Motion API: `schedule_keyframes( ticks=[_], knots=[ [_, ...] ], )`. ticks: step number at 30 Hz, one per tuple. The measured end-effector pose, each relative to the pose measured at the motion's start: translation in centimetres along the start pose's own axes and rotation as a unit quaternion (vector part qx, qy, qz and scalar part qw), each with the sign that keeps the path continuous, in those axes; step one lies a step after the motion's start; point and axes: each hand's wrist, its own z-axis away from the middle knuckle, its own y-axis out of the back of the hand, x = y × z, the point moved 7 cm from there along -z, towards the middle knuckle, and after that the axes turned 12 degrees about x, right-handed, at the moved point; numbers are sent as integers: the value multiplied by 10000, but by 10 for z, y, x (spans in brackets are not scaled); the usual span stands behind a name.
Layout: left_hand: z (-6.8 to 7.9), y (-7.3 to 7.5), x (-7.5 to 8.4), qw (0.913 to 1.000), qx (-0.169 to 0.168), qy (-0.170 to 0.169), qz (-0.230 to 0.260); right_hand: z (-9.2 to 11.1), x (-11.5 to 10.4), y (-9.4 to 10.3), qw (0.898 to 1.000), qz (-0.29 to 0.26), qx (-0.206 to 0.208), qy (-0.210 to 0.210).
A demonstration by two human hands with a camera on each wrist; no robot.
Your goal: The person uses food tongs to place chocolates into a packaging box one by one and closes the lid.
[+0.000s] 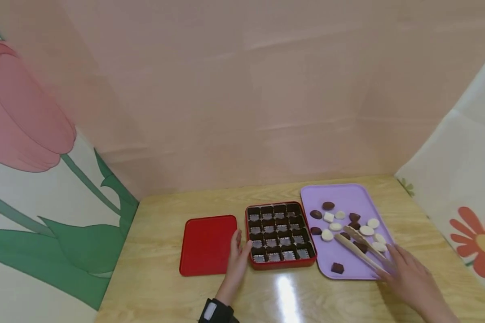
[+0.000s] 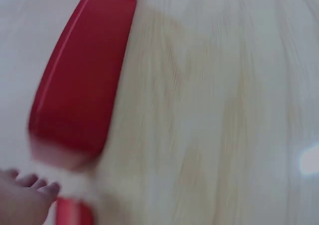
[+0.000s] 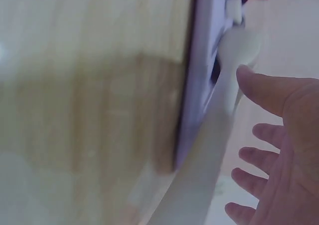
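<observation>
My left hand (image 1: pixel 238 255) is at the near left corner of a red square box (image 1: pixel 283 264), between it and a flat red lid (image 1: pixel 208 246). Its fingers are relaxed, with the fingertips close to the box's side. A black tray insert divided into several square compartments fills the box. My right hand (image 1: pixel 412 276) is at the handle end of a pair of tongs (image 1: pixel 357 251), which lies over the purple tray (image 1: pixel 327 264). In the right wrist view the thumb (image 3: pixel 264 88) overlaps the tongs and the other fingers are spread loosely, not wrapped round them.
Dark chocolates (image 1: pixel 337 268) and white chocolates (image 1: pixel 327 235), some round and some square, lie scattered on the purple tray, several around the tongs' tips. The wooden table (image 1: pixel 157 251) meets a plain backdrop behind and flower-printed cloth on both sides.
</observation>
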Motion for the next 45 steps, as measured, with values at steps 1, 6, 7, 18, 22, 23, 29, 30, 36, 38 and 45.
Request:
schedule_keyframes(
  ticks=[1,6,7,18,22,23,29,30,36,38,45],
  knots=[
    [-2,-3,-3,9994,120,97,324,3,7,-2,10000,6,-27,-39],
    [-7,-12,-17,9923,464,461,1053,17,26,-18,9987,-41,-486,-173],
    [-8,-13,-19,9923,464,480,1046,18,27,-21,9985,-118,-508,-178],
    [-8,-19,-37,9958,326,379,770,17,42,-20,9962,-123,-662,-554],
    [-9,-21,-37,9963,262,365,730,15,44,-16,9926,-99,-961,-735],
    [-10,-21,-37,9963,265,382,716,15,42,-13,9938,-110,-856,-701],
    [-13,-20,-37,9969,203,328,687,14,30,4,9985,-137,-1,-529],
    [-14,-20,-37,9969,185,303,709,15,30,6,9982,-123,7,-587],
    [-13,-17,-36,9962,154,304,799,19,28,15,9961,117,8,-873],
    [-12,-16,-35,9964,185,328,762,19,26,18,9969,131,75,-774],
    [-13,-17,-37,9968,210,315,700,14,16,21,9985,90,446,-295]
  ],
)
